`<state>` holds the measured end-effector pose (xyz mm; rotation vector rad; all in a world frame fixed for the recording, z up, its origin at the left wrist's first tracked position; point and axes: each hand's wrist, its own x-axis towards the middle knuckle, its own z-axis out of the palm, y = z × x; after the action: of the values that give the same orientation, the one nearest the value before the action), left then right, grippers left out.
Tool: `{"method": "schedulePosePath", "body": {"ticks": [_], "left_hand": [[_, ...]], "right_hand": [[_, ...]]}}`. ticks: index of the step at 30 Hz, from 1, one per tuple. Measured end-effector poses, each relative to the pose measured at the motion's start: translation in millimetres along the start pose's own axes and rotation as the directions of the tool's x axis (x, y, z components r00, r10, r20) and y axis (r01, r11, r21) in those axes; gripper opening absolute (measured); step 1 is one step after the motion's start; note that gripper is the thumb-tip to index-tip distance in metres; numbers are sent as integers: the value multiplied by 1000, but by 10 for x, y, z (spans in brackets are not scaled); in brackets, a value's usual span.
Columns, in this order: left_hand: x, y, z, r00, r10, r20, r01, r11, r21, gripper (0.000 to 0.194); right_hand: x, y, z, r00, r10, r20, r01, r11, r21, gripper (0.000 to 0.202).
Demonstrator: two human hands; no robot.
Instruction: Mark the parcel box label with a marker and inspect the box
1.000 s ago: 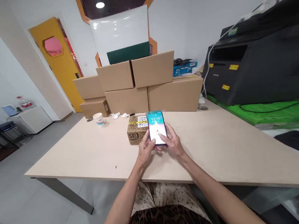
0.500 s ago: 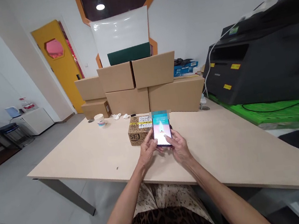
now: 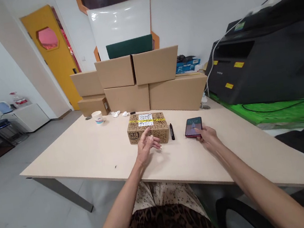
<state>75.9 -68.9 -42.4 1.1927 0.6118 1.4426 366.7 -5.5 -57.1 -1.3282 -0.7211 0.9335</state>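
My right hand (image 3: 208,136) grips the near right edge of a phone (image 3: 193,127), its thumb over the dimly lit screen. The phone is low over the table, right of a black marker (image 3: 172,131). My left hand (image 3: 146,147) holds nothing; its fingers are apart in front of a small brown carton (image 3: 134,128). That carton has yellow tape, a speckled white label and black speckled print. Whether the left fingertips touch it I cannot tell.
Large cardboard boxes (image 3: 177,94) are stacked along the back of the table (image 3: 89,153), a green box (image 3: 129,47) on top. A paper cup (image 3: 97,117) and crumpled tissues (image 3: 115,114) stand back left. A dark printer (image 3: 275,62) is at the right.
The phone has moved right and down toward the table in my right hand, and its screen has dimmed. My left hand has let go of it. The marker and the whole carton front now show.
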Motion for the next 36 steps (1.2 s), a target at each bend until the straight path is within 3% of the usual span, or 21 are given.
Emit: {"method": "schedulePosePath", "body": {"ticks": [6,11,18,27,32,36], "left_hand": [[-1,20,1,999,15,-38,-14,999,30,78],[9,22,4,998,22,-53,-20,999,28,78],[7,31,10,994,19,-112,-18,1000,17,73],[6,36,21,990,2,-141,0,1000,14,69],[0,29,24,987,7,-160,-6,1000,10,69],[-1,36,23,986,23,-167,-21,1000,16,68]], "right_hand": [[75,9,-14,998,54,20,-51,989,-141,29],[137,-7,5,995,46,85,-15,944,-329,31],[248,-14,76,994,-55,92,100,789,-606,25],[313,-59,134,977,-165,132,207,625,-753,26],[146,-162,213,958,-188,217,283,476,-833,15],[-180,-174,371,900,-202,386,435,356,-827,36]]}}
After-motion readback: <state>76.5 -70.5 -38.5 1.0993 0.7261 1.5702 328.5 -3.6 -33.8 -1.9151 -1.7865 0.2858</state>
